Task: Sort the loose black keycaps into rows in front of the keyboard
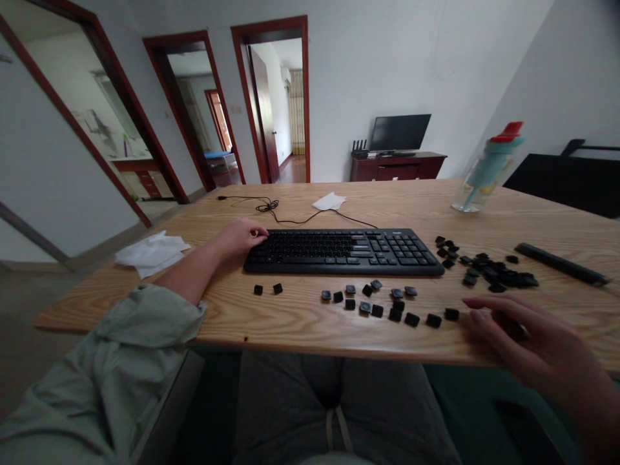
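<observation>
A black keyboard [339, 252] lies on the wooden table in front of me. My left hand [242, 235] is at its upper left corner, thumb and forefinger drawn together over the edge of the keys. Whatever sits between those fingertips is too small to make out. My right hand [527, 332] hovers low over the table at the right, forefinger and thumb reaching forward with nothing seen in them. Just left of its fingertips is a loose black keycap [452, 314]. More keycaps [365, 308] are scattered below the keyboard, some with their undersides up. Two keycaps [278, 289] lie farther left.
A pile of keycaps [504, 274] lies right of the keyboard, beside a long black bar [562, 263]. Behind stands a bottle with a red cap [494, 161]. Crumpled white tissues [152, 252] lie at the left, another tissue [329, 201] behind the keyboard near its cable [300, 222].
</observation>
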`<control>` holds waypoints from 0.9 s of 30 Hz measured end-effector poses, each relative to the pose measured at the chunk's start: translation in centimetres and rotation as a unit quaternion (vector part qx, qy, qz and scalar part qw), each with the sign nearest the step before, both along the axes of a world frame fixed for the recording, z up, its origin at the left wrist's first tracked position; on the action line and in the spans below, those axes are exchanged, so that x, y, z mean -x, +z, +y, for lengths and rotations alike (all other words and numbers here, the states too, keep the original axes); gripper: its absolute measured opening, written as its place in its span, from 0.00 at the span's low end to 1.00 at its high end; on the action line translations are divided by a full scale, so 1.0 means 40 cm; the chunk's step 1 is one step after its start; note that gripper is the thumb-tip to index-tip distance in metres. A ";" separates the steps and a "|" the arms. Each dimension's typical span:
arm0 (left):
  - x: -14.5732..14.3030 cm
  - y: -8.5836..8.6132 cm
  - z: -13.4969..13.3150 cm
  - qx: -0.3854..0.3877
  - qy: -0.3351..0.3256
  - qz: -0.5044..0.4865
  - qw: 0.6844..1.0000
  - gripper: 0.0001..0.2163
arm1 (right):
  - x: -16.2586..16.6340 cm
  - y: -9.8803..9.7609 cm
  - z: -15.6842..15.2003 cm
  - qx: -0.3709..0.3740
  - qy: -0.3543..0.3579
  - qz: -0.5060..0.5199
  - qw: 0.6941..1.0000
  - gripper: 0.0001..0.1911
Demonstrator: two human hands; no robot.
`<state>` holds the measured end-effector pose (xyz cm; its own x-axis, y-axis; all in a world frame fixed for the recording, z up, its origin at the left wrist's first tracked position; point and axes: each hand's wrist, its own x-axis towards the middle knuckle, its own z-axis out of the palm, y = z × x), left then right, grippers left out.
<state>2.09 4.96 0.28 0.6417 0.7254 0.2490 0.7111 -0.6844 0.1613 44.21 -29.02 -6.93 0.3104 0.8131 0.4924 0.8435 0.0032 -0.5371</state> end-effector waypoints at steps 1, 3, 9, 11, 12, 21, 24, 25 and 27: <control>-0.001 0.001 0.000 0.006 0.002 0.000 1.000 0.16 | 0.000 -0.001 0.000 -0.001 0.000 -0.001 1.000 0.21; -0.003 0.004 0.000 0.011 0.013 0.005 1.000 0.15 | 0.000 -0.001 0.000 -0.003 0.000 -0.003 1.000 0.21; -0.002 0.009 -0.003 0.022 0.028 -0.005 0.999 0.16 | 0.002 -0.002 0.000 0.000 -0.001 0.004 1.000 0.21; 0.001 0.007 -0.003 0.033 0.020 -0.020 0.999 0.16 | 0.004 0.000 0.001 -0.003 0.002 0.001 1.000 0.20; 0.002 0.006 -0.002 0.037 0.012 -0.026 0.999 0.16 | 0.005 0.001 0.001 -0.005 0.003 -0.001 1.000 0.19; -0.003 -0.006 -0.002 0.031 0.015 -0.054 0.998 0.19 | 0.009 0.004 0.001 -0.012 0.000 -0.004 1.000 0.18; -0.004 -0.006 -0.005 0.039 0.011 -0.067 0.997 0.19 | 0.005 0.000 0.002 -0.015 -0.003 0.003 1.000 0.19; -0.003 -0.005 -0.006 0.042 0.003 -0.068 0.997 0.18 | 0.004 -0.001 0.003 -0.016 0.000 0.004 1.000 0.19; -0.002 -0.002 -0.007 0.044 -0.025 -0.064 0.997 0.16 | 0.000 -0.004 0.003 -0.017 0.008 0.005 1.000 0.19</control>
